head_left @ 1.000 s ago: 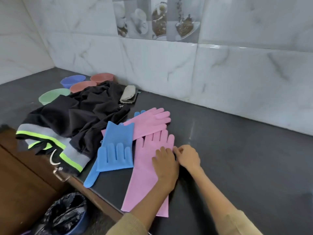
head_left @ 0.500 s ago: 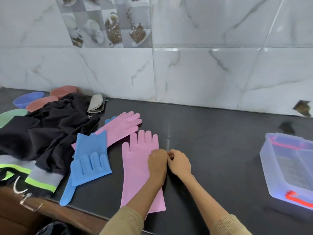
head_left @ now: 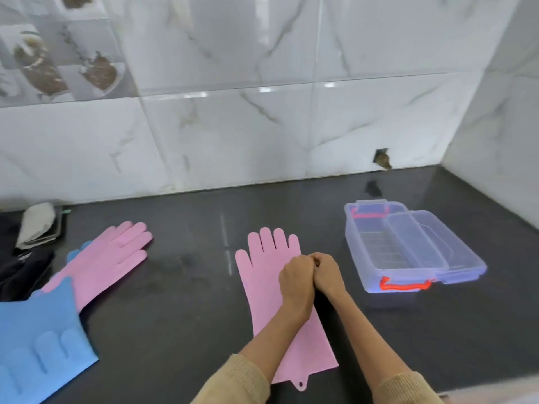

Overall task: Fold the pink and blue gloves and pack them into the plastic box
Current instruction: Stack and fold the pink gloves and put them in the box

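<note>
Item: pink glove (head_left: 269, 275), flat on the dark countertop (head_left: 180, 310), fingers toward the wall, cuff toward the counter edge. Unfolded.
Item: left hand (head_left: 296, 279), fingers curled, pinching the glove's right edge near the palm.
Item: right hand (head_left: 328, 272), knuckles touching the left, fingers curled at that same edge; whether it truly has hold of the rubber I cannot tell.
Item: second pink glove (head_left: 108, 258), well apart to the left, unfolded, its cuff under the blue glove (head_left: 40, 345), which looks already doubled over. A further blue glove peeks out from beneath.
Item: clear plastic box (head_left: 388, 252), red handles, just right of the hands, its lid lying loose across it; nothing packed inside.
Progress, by my judgement: early. One blue fold possibly done; both pink folds and all packing remain.
Change since half a second ago: the nearer pink glove has been drawn rightward, away from its partner and toward the box; both hands stay together at its edge.
</note>
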`<state>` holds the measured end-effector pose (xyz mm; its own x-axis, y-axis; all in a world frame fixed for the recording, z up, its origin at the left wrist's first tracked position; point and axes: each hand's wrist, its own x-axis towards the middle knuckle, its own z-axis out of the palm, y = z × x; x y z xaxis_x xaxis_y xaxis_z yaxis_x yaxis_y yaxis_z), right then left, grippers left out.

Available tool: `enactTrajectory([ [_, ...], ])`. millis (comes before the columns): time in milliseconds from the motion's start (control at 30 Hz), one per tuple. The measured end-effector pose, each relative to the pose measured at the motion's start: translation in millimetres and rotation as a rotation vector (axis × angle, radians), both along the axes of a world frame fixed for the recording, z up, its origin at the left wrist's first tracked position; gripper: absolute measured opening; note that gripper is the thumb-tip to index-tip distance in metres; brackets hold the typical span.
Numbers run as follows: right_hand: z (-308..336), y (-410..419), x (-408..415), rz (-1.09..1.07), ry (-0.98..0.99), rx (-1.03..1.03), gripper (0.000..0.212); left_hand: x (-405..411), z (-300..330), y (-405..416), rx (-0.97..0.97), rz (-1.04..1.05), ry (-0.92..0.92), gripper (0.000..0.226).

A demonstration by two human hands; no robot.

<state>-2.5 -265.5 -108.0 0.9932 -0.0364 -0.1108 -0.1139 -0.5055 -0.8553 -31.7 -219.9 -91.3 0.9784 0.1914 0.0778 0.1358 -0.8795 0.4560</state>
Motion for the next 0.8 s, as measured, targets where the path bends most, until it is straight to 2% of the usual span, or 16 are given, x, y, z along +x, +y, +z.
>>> enactTrajectory([
  [67,1.5,-12.7,0.5,-0.044,0.014,0.088,0.028,4.3,2.5,11.0,0.054,-0.011,-0.087,0.027],
  [167,11.9,-23.3,0.5,-0.098,0.041,0.267,0.041,4.7,23.3,8.8,0.004,0.065,-0.317,0.028],
  [200,17.6,-24.9,1.3,-0.111,0.087,0.311,0.041,4.0,33.2,9.0,-0.102,0.084,-0.37,0.031],
  [267,27.4,-27.6,4.7,-0.138,0.282,0.487,0.038,9.7,51.9,20.4,-0.482,0.094,-0.355,0.028],
  [367,33.4,-26.3,4.0,0.031,0.581,0.709,0.037,9.7,66.7,51.7,-1.042,0.161,-0.307,0.021],
  [433,28.4,-16.3,1.6,0.163,0.663,0.753,0.036,5.9,63.4,77.7,-1.344,0.294,-0.26,0.021],
  [500,19.0,0.2,2.3,0.246,0.664,0.806,0.039,3.6,50.5,107.4,-1.516,0.469,-0.219,0.019],
  [567,12.6,18.8,5.3,0.29,0.659,0.801,0.039,0.0,39.0,138.0,-1.529,0.66,-0.144,0.014],
  [633,13.0,34.8,9.2,0.295,0.623,0.72,0.04,-2.7,24.0,168.0,-1.428,0.773,-0.063,0.016],
  [733,19.6,51.1,13.2,0.323,0.56,0.538,0.049,-1.9,8.9,202.4,-1.366,0.806,0.003,0.021],
  [800,22.2,59.1,12.3,0.332,0.463,0.368,0.043,3.2,5.8,216.1,-1.306,0.769,0.041,0.022],
])
